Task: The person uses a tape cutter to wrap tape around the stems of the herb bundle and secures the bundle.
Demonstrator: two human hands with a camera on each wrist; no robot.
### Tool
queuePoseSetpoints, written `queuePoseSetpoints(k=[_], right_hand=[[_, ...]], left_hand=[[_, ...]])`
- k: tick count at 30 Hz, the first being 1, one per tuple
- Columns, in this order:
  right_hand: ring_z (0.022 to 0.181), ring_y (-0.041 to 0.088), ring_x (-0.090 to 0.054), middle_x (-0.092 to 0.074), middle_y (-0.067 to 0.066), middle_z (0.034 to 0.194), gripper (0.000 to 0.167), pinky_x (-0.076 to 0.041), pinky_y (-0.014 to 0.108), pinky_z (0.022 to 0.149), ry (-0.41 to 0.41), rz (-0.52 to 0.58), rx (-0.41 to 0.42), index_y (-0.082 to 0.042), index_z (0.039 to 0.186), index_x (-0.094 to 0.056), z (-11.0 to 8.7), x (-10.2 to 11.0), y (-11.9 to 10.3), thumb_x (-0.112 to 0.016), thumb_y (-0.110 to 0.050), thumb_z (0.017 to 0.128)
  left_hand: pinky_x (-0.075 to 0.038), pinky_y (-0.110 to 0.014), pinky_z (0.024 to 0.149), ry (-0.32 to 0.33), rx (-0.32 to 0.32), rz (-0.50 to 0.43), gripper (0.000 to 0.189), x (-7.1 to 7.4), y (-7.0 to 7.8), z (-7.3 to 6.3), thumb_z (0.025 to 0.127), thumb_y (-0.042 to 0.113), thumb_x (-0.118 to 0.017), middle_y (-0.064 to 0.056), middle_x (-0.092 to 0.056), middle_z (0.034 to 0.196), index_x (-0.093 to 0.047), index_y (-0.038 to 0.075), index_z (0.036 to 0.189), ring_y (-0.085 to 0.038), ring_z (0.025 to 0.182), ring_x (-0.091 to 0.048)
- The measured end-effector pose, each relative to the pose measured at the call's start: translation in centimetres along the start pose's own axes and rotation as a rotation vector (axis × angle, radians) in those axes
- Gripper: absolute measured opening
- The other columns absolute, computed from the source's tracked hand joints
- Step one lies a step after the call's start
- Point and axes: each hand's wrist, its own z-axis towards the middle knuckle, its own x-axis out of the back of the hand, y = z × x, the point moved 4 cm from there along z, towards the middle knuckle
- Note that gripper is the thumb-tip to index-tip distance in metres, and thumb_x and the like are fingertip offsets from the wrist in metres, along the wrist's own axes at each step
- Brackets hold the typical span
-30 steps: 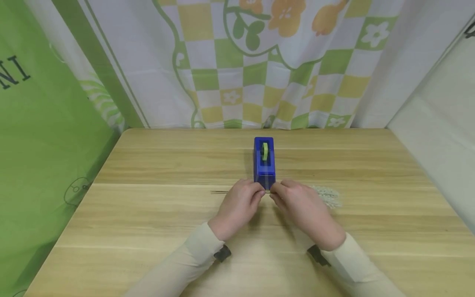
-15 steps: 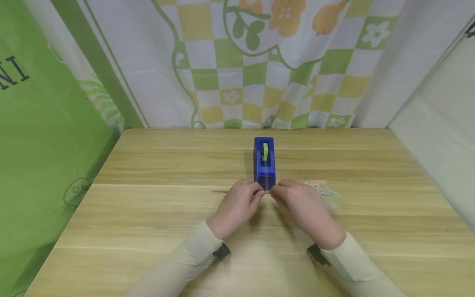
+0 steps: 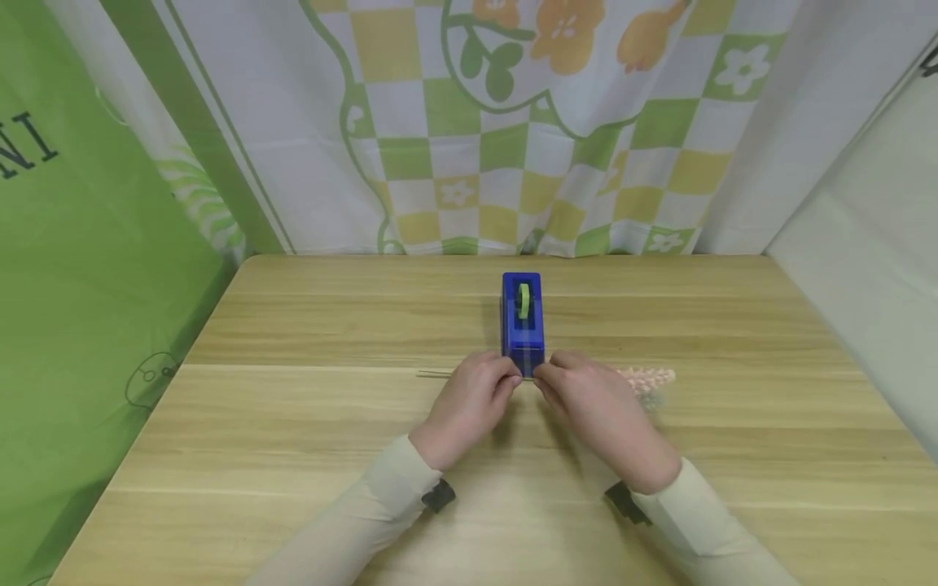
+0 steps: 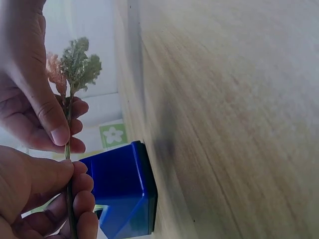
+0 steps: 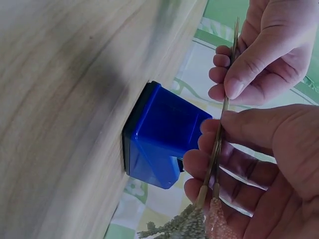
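Above the counter (image 3: 293,439), the left hand (image 3: 467,404) and right hand (image 3: 604,413) pinch the flower stems (image 5: 226,104) between their fingers, flower heads (image 3: 648,379) toward three o'clock. The blue tape dispenser (image 3: 523,335) stands just beyond, at twelve.

Just beyond the grip, the tape dispenser (image 3: 523,336) stands on the table (image 3: 330,317), flower heads (image 3: 650,379) rightward, stem ends (image 3: 434,374) leftward.

The head camera looks forward and down over the worktop (image 3: 308,325) from above; the wrist cameras (both tipped sideways) look closely from opposite sides at the left hand (image 3: 469,407) and right hand (image 3: 602,415). All three share the blue tape dispenser (image 3: 524,338).
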Motion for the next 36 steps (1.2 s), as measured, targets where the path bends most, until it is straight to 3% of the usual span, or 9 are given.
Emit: queuePoseSetpoints(k=[8,17,25,36], right_hand=[[0.057,0.008,-0.045,-0.058,-0.003,0.068,0.009,-0.043,0.025,0.051,-0.020,0.023,-0.031,-0.011,0.091,-0.072,0.13,0.04,0.14,-0.071,-0.015,0.099],[0.060,0.009,-0.051,-0.063,-0.001,0.073,0.008,-0.049,0.027,0.054,0.015,0.040,-0.030,-0.009,0.090,-0.070,0.27,-0.05,0.29,-0.074,-0.013,0.097],[0.058,0.009,-0.047,-0.059,-0.002,0.070,0.014,-0.044,0.025,0.051,0.021,0.017,-0.020,-0.010,0.088,-0.065,0.31,-0.02,0.39,-0.075,-0.015,0.097],[0.061,0.010,-0.050,-0.061,-0.002,0.072,0.011,-0.050,0.029,0.058,0.042,0.024,0.000,-0.010,0.086,-0.071,0.70,-0.20,0.45,-0.077,-0.013,0.094]], left_hand=[[-0.056,-0.033,0.081,0.013,0.019,-0.042,0.012,0.01,0.08,0.10,0.102,0.014,-0.067,-0.006,-0.075,0.102,-0.076,0.006,0.101,-0.019,0.090,-0.063],[-0.051,-0.030,0.075,0.016,-0.018,0.002,0.018,-0.04,0.02,0.12,0.105,0.012,-0.062,-0.006,-0.068,0.089,-0.076,0.003,0.097,-0.018,0.080,-0.056],[-0.053,-0.033,0.080,0.031,-0.002,-0.020,0.015,0.00,-0.13,0.41,0.103,0.013,-0.066,-0.005,-0.072,0.094,-0.077,0.005,0.097,-0.018,0.085,-0.059],[-0.055,-0.030,0.079,0.026,0.018,-0.052,0.011,-0.15,-0.46,0.57,0.101,0.013,-0.070,-0.006,-0.072,0.098,-0.078,0.006,0.099,-0.017,0.087,-0.062]])
